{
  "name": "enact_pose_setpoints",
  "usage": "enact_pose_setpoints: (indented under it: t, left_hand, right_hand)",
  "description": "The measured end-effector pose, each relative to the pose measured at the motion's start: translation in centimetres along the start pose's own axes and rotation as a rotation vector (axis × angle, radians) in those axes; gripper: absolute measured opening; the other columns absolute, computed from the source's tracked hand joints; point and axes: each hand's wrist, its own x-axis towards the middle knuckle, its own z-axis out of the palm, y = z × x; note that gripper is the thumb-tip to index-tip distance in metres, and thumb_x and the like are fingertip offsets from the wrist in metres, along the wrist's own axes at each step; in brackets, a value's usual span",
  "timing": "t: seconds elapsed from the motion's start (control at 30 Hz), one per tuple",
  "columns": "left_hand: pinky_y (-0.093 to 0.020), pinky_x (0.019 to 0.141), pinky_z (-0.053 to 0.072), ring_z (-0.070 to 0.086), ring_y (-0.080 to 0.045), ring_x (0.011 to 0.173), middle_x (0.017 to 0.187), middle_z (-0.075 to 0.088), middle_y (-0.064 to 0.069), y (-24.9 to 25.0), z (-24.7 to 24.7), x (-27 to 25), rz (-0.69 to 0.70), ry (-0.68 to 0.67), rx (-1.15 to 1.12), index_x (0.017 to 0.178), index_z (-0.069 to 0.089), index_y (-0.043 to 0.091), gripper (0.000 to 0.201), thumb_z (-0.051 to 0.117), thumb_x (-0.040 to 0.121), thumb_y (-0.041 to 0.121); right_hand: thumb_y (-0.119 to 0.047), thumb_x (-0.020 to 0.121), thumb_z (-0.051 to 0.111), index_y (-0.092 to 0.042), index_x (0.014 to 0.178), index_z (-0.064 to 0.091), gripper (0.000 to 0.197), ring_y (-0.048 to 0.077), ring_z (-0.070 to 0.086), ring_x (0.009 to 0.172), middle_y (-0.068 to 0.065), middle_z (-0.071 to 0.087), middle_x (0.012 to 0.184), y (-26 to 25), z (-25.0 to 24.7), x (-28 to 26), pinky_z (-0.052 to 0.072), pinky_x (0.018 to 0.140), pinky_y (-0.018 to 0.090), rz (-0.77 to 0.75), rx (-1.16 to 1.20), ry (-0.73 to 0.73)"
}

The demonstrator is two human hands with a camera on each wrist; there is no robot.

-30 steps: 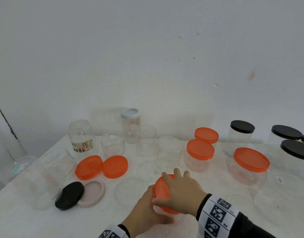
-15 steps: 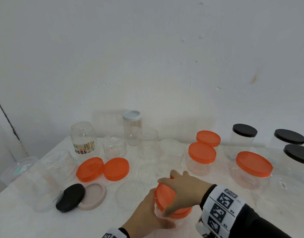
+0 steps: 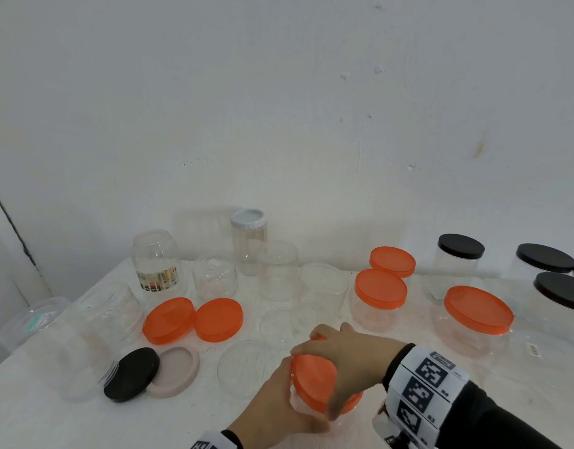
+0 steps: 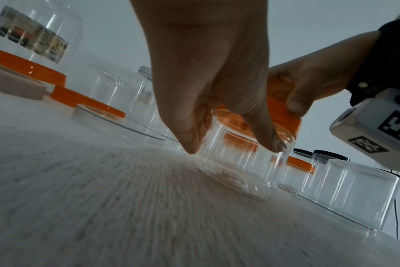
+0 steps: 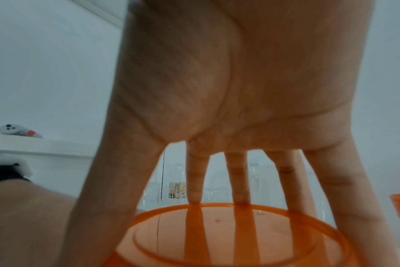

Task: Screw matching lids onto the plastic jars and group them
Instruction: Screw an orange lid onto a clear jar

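both hands (image 3: 353, 361) clamped around orange-lidded jar (image 3: 315, 384)

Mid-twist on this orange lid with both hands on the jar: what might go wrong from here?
1. The orange lid looks tilted on the clear jar, so it may cross-thread or jam.
2. The left hand holds the thin clear wall with only fingertips; the jar could slip or spin as the right hand turns.
3. A flat clear lid lies close beside the jar; a slip could knock it.
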Motion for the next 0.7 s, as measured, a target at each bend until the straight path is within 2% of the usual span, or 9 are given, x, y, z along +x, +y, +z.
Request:
enact_pose_setpoints:
  t: [0.2, 0.33, 0.47, 0.63, 0.7]
  left_hand:
    - [-0.034, 0.112, 0.036, 0.039, -0.012, 0.134, 0.146, 0.036, 0.007, -0.8, 0.1, 0.2, 0.000, -0.033, -0.047, 0.149, 0.013, 0.025, 0.112, 0.087, 0.066, 0.035]
    - [-0.036, 0.112, 0.036, 0.038, -0.014, 0.135, 0.146, 0.035, 0.008, -1.1, 0.1, 0.4, 0.003, -0.044, -0.049, 0.149, 0.012, 0.026, 0.115, 0.088, 0.064, 0.036]
    - [-0.035, 0.111, 0.038, 0.041, -0.010, 0.131, 0.142, 0.038, 0.011, -1.2, -0.2, 0.2, 0.028, -0.076, -0.050, 0.148, 0.013, 0.030, 0.112, 0.087, 0.065, 0.038]
    - [-0.026, 0.104, 0.040, 0.045, -0.003, 0.123, 0.134, 0.043, 0.019, -0.7, -1.1, 0.3, 0.045, -0.132, 0.061, 0.147, 0.017, 0.034, 0.108, 0.085, 0.064, 0.047]
    - [-0.030, 0.108, 0.037, 0.041, -0.007, 0.129, 0.137, 0.042, 0.016, -0.9, -1.7, 0.6, 0.044, -0.139, 0.151, 0.146, 0.023, 0.033, 0.102, 0.083, 0.065, 0.049]
  right_hand:
    - [-0.061, 0.070, 0.072, -0.050, 0.143, 0.018, 0.091, 0.025, 0.025, 0.124, -0.009, 0.026, 0.140, 0.1, 1.0, 0.4, 0.043, 0.094, 0.044, 0.006, -0.010, 0.075]
    - [-0.064, 0.072, 0.066, -0.045, 0.144, 0.018, 0.089, 0.024, 0.025, 0.123, -0.007, 0.027, 0.141, 0.3, 1.9, 0.2, 0.042, 0.092, 0.039, 0.005, -0.014, 0.134]
    - [-0.070, 0.072, 0.058, -0.042, 0.147, 0.015, 0.091, 0.024, 0.024, 0.124, -0.008, 0.025, 0.144, 0.5, 3.0, 0.0, 0.040, 0.094, 0.038, 0.022, -0.011, 0.201]
    - [-0.076, 0.069, 0.051, -0.043, 0.148, 0.012, 0.094, 0.021, 0.021, 0.124, -0.013, 0.018, 0.148, 0.6, 4.1, -0.1, 0.035, 0.096, 0.036, 0.055, 0.034, 0.261]
    - [-0.078, 0.068, 0.050, -0.043, 0.149, 0.011, 0.097, 0.021, 0.020, 0.125, -0.014, 0.016, 0.148, 0.7, 4.3, 0.0, 0.035, 0.099, 0.037, 0.076, 0.048, 0.275]
